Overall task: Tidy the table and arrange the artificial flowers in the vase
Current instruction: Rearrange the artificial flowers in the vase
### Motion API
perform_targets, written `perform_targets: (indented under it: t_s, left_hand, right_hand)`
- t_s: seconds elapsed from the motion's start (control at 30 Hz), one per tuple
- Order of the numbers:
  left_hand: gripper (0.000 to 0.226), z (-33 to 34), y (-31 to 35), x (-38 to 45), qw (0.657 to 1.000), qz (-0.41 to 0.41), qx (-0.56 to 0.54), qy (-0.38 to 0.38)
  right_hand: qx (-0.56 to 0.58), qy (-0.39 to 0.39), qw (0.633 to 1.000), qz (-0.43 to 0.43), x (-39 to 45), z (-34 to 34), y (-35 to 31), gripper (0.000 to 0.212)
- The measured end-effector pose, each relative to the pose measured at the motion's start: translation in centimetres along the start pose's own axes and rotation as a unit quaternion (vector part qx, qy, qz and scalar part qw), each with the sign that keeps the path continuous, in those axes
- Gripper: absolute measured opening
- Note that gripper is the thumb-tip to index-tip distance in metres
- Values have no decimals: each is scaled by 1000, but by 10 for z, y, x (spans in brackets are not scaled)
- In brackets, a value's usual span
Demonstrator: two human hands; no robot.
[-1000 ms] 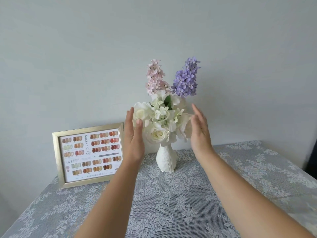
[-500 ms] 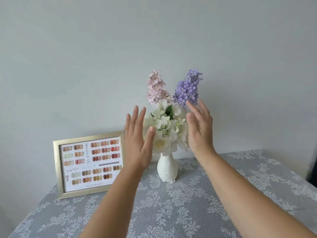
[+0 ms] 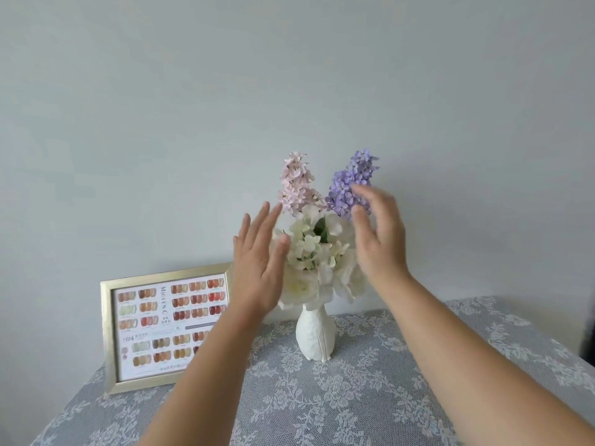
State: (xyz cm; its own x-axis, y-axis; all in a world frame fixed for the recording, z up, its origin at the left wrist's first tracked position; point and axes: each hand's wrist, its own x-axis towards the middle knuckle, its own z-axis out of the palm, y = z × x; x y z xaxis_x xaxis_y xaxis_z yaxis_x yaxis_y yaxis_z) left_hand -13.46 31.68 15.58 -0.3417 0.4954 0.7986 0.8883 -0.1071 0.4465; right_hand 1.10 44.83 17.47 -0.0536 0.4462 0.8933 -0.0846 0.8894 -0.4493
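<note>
From the head camera, a white vase stands upright on the counter, which is covered by a grey cloth with a white lace flower pattern, close to the pale wall behind it. The vase holds a bunch of white flowers with a pink flower spike and a purple flower spike rising above them, the pink one to the left and the purple one to the right. The two hands are raised on either side of the bouquet, well apart from each other with the flowers between them. The left hand is held flat with its fingers straight and spread, palm turned toward the blooms, just beside the left edge of the white flowers; its thumb overlaps the outer petals, though whether it actually touches them cannot be told. The right hand sits higher, fingers relaxed and slightly bent, holding nothing; its fingertips lie over the lower right side of the purple flower spike and its thumb is near the upper right of the white flowers, with contact unclear because of blur. Both forearms reach in from the bottom of the frame above the cloth. To the left of the vase, behind the left forearm, a gold picture frame leans upright near the wall, showing a chart of coloured nail samples.
</note>
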Motion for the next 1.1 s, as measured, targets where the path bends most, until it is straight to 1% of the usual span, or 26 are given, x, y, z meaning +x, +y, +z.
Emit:
perform_targets:
  t_s: [0.03, 0.07, 0.1, 0.17, 0.2, 0.23, 0.27, 0.33, 0.4, 0.47, 0.57, 0.7, 0.77, 0.87, 0.93, 1.0, 1.1]
  left_hand:
    - [52, -6, 2, 10, 1000, -8, -17, 14]
    - [53, -11, 3, 21, 999, -22, -34, 21]
    - [54, -16, 4, 33, 998, -41, -48, 17]
    - [53, -23, 0, 53, 993, -94, -69, -14]
    - [52, -23, -3, 57, 987, -129, -95, -33]
    - [52, -23, -7, 58, 976, -163, -135, -56]
    - [52, -20, -11, 55, 963, -190, -174, -78]
    - [51, -12, -15, 46, 951, -208, -206, -99]
    - [50, -4, -16, 41, 949, -209, -222, -85]
    - [52, 0, -15, 43, 946, -210, -237, -66]
    - [62, 3, -12, 49, 944, -213, -248, -51]
    - [81, 9, -10, 52, 931, -234, -279, -35]
    - [82, 13, -10, 52, 920, -247, -302, -34]
    - [80, 16, -13, 53, 916, -248, -315, -28]
    - [78, 13, -17, 54, 916, -252, -312, -21]
    - [76, 10, -22, 54, 914, -257, -314, -12]
    - [70, 10, -30, 53, 911, -260, -319, -12]
  right_hand:
    - [7, 41, 999, 29, 12, -3, 3, 34]
    - [15, 58, 995, 80, 24, -4, 7, 37]
    - [24, 48, 988, 148, 37, -4, 10, 42]
    - [32, -31, 961, 272, 59, -1, 18, 51]
    - [21, -82, 951, 296, 67, 1, 21, 53]
    - [2, -124, 947, 296, 72, 3, 23, 51]
    - [-16, -151, 947, 282, 77, 6, 23, 47]
    - [-35, -179, 952, 245, 87, 12, 20, 37]
    - [-64, -209, 954, 204, 98, 20, 12, 26]
    - [-94, -219, 957, 165, 110, 28, 2, 18]
    - [-118, -229, 957, 136, 122, 41, -10, 19]
    - [-116, -286, 941, 139, 119, 59, -17, 15]
    - [-101, -298, 939, 141, 113, 66, -19, 14]
    - [-67, -339, 928, 138, 108, 69, -20, 12]
    - [-31, -328, 932, 149, 110, 61, -16, 14]
    - [4, -289, 943, 168, 113, 50, -7, 24]
    - [16, -247, 952, 180, 104, 37, 11, 36]
